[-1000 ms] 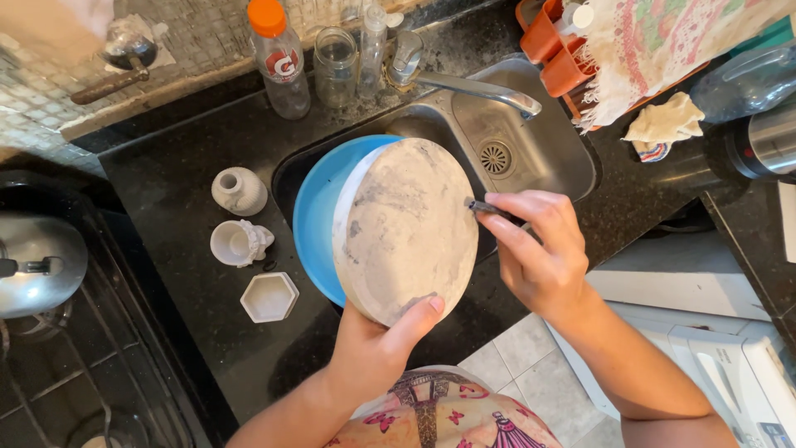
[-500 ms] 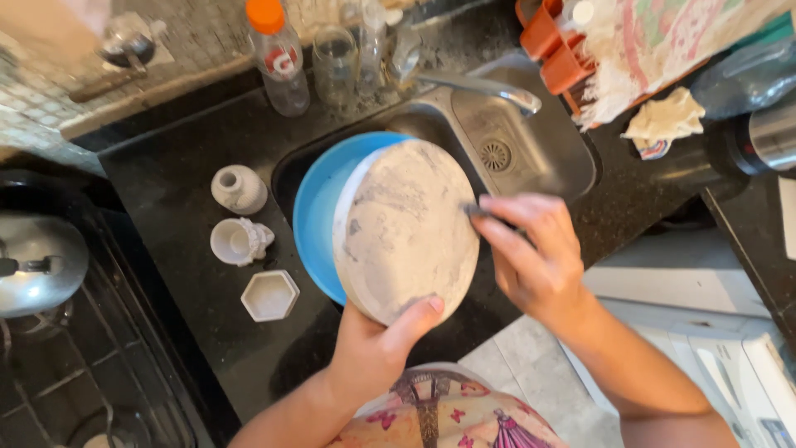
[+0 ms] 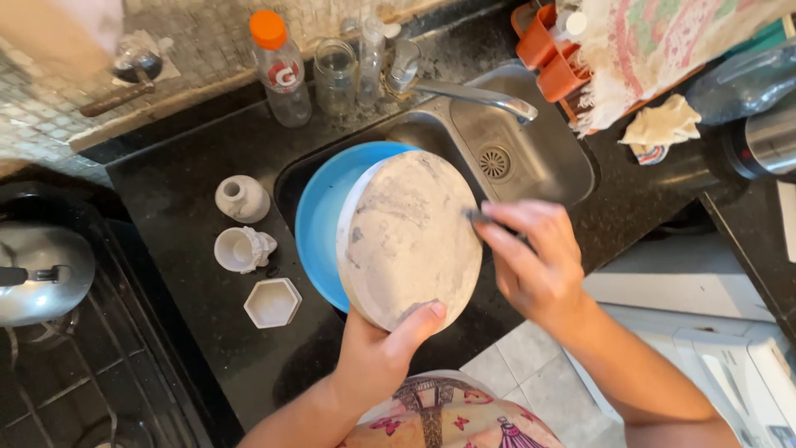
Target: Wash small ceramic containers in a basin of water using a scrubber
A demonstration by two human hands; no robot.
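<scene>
My left hand [image 3: 377, 353] grips the grey disc [image 3: 410, 236] from below, tilted over the sink [image 3: 547, 166]. My right hand's [image 3: 535, 261] fingers pinch a dark tool [image 3: 479, 217] touching the disc's right edge.

Clear plastic bottle [image 3: 282, 75] behind sink, orange cap, red-and-white label [image 3: 284, 73], no screens

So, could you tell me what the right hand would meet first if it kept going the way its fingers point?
Probably the grey round slab: the right hand already has its fingertips at the slab's right edge.
</scene>
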